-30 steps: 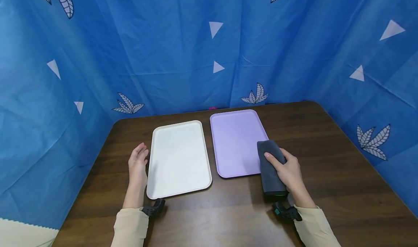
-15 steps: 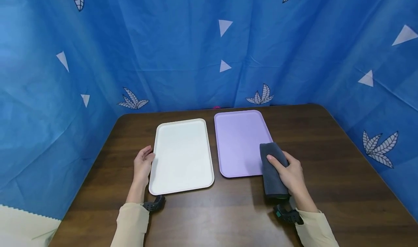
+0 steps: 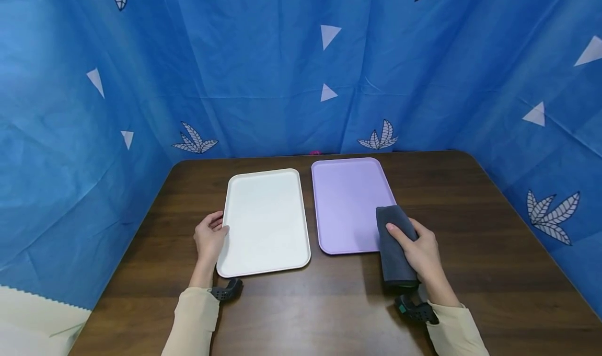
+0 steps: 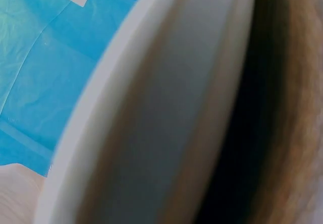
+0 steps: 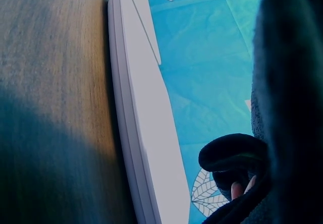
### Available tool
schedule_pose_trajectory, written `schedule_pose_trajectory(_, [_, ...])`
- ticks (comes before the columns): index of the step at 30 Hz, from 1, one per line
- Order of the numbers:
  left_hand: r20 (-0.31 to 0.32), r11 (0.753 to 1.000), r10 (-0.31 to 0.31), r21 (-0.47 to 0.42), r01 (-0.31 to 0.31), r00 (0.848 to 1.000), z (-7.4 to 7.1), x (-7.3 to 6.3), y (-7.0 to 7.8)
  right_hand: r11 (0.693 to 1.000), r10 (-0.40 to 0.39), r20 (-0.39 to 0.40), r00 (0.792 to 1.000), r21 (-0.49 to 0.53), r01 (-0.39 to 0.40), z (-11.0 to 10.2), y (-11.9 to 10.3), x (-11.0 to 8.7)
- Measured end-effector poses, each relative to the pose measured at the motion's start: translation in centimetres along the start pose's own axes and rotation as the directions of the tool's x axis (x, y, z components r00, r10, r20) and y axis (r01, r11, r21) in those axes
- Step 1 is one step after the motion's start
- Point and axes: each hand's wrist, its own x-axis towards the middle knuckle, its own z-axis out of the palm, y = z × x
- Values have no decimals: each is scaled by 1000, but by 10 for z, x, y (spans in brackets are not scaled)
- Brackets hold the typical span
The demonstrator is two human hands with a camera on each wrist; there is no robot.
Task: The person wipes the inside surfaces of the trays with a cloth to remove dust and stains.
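In the head view, my left hand (image 3: 209,236) is at the left edge of a white rectangular tray (image 3: 264,222), thumb over the rim and fingers curled beside it. The left wrist view shows the tray's rim (image 4: 101,118) close up, with a bit of the hand at the lower left. My right hand (image 3: 420,249) grips a folded dark grey cloth (image 3: 390,246), thumb on top. Fingertips (image 5: 236,189) show inside the cloth's fold in the right wrist view. The cloth overlaps the near right corner of a lilac tray (image 3: 350,204) in the head view.
Both trays lie side by side on a dark wooden table (image 3: 329,303). A blue curtain (image 3: 263,73) with leaf and triangle prints hangs behind and at the sides. Black wrist cameras (image 3: 416,310) sit on both wrists.
My left hand has moved in to the white tray's left edge, and its thumb now lies over the rim. The right hand still holds the cloth in place. The head view has shifted slightly.
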Motion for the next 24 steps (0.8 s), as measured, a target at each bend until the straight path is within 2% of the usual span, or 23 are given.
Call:
schedule_pose_trajectory(4, [-40, 1000, 4, -6, -4, 999, 0, 0, 0, 1000, 3, 7, 1000, -4, -3, 1, 0, 0])
schedule_pose_trajectory(10, [-60, 998, 31, -52, -34, 998, 1, 0, 2, 1000, 9, 16, 1000, 2, -9, 1, 1, 1])
schedule_pose_trajectory(14, [-50, 991, 9, -136, -16, 999, 3, 1, 4, 1000, 8, 22, 1000, 4, -8, 1, 1, 0])
schedule_pose_trajectory(17, [-10, 975, -36, -221, 32, 999, 4, 2, 7, 1000, 5, 19, 1000, 6, -5, 1, 2, 1])
schedule_pose_trajectory(19, [29, 966, -79, -246, 83, 996, 3, 3, 11, 1000, 3, 18, 1000, 12, -3, 1, 2, 1])
schedule_pose_trajectory(21, [83, 956, -122, -259, 139, 989, 1, 3, 14, 1000, 0, 20, 1000, 14, 0, 1, 2, 1])
schedule_pose_trajectory(24, [176, 936, -177, -274, 220, 968, -2, 4, 18, 1000, -3, 22, 1000, 13, 3, 1, 2, 1])
